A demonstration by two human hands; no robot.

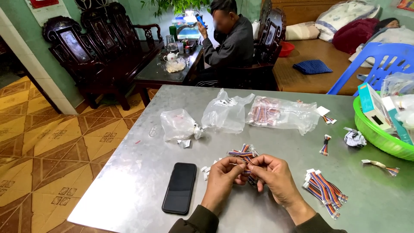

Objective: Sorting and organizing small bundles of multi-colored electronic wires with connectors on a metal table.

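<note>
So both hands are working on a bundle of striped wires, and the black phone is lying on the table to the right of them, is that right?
Not quite. The head view shows the black phone lying to the left of the hands, not the right. The rest holds: the left hand and right hand both work on the bundle of striped wires above the table.
</note>
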